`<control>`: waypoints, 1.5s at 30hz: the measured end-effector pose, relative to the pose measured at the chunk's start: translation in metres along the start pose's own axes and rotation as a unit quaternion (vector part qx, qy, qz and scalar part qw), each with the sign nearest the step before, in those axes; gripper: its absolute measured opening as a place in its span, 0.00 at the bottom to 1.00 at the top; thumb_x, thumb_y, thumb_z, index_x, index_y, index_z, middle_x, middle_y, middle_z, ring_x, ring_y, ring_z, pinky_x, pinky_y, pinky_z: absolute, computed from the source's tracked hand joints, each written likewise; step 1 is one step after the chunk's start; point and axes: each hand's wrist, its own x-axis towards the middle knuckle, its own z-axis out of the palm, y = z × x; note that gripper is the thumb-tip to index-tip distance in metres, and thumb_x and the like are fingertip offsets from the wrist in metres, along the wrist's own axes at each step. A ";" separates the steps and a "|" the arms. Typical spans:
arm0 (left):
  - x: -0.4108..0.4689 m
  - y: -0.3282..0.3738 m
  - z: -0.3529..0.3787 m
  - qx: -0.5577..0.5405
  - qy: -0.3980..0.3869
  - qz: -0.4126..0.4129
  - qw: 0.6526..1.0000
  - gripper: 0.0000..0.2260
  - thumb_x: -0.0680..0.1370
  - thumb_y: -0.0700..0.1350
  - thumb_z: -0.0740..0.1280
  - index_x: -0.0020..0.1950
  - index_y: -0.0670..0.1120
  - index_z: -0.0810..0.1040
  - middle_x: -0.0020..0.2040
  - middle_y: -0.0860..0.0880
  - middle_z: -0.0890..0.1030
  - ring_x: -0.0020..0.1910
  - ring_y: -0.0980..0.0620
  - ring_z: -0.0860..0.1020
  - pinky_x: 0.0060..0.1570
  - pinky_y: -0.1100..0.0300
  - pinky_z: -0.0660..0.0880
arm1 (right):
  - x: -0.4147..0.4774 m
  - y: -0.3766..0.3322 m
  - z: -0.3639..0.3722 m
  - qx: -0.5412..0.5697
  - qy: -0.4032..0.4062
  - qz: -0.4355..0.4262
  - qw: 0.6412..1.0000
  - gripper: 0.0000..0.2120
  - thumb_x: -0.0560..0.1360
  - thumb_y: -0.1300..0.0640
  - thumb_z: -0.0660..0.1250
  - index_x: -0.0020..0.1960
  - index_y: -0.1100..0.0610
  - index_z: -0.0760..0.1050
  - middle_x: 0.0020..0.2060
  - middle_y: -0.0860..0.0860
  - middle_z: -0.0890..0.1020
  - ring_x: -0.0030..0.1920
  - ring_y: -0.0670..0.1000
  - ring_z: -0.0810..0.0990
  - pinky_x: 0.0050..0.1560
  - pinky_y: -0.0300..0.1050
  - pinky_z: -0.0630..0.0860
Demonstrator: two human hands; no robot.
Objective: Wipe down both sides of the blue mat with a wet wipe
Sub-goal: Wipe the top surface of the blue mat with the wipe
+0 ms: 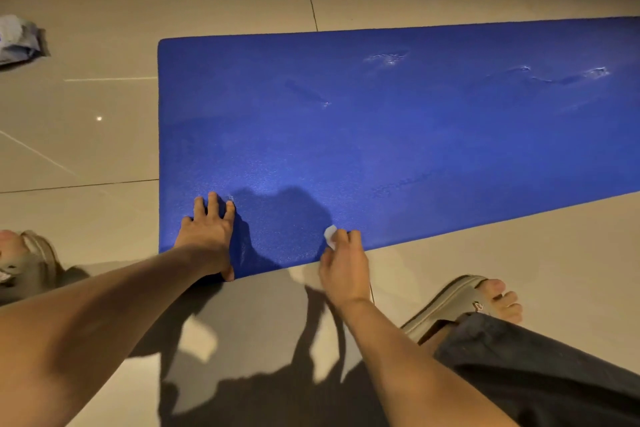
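The blue mat (381, 135) lies flat on the tiled floor and runs off the right edge of the view. Its surface shows a few scuffed dents toward the far right. My left hand (207, 236) presses flat on the mat's near left corner, fingers spread, thumb at the near edge. My right hand (343, 260) holds a small bunched white wet wipe (330, 236) against the mat just inside its near edge.
A crumpled pack of wipes (19, 40) lies on the floor at the far left. My sandalled feet stand at the left edge (31, 263) and at the right (478, 302), close to the mat's near edge. Beige tiles (225, 0) surround the mat.
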 end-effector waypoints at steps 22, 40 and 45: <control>-0.032 0.162 0.004 -0.243 0.063 -0.084 0.964 0.36 0.76 0.52 0.68 0.81 0.49 0.57 0.80 0.40 0.52 0.79 0.40 0.53 0.71 0.43 0.64 | 0.074 0.089 -0.093 -0.188 -0.174 -0.191 0.948 0.13 0.76 0.64 0.61 0.58 0.56 0.77 0.56 0.55 0.77 0.50 0.61 0.80 0.45 0.49 0.74; -0.026 0.152 -0.016 -0.187 -0.090 -0.040 0.977 0.49 0.72 0.59 0.72 0.83 0.49 0.47 0.81 0.39 0.44 0.80 0.38 0.47 0.70 0.43 0.67 | 0.061 0.035 -0.075 -0.126 -0.231 -0.137 0.955 0.07 0.78 0.60 0.62 0.43 0.54 0.77 0.45 0.55 0.77 0.45 0.58 0.71 0.47 0.44 0.71; -0.030 0.156 -0.020 -0.226 0.073 -0.095 0.967 0.24 0.75 0.64 0.66 0.65 0.50 0.77 0.62 0.46 0.75 0.63 0.44 0.73 0.60 0.52 0.72 | 0.060 0.043 -0.092 -0.135 -0.254 -0.155 0.945 0.10 0.79 0.59 0.62 0.47 0.59 0.81 0.47 0.59 0.79 0.53 0.62 0.78 0.51 0.48 0.74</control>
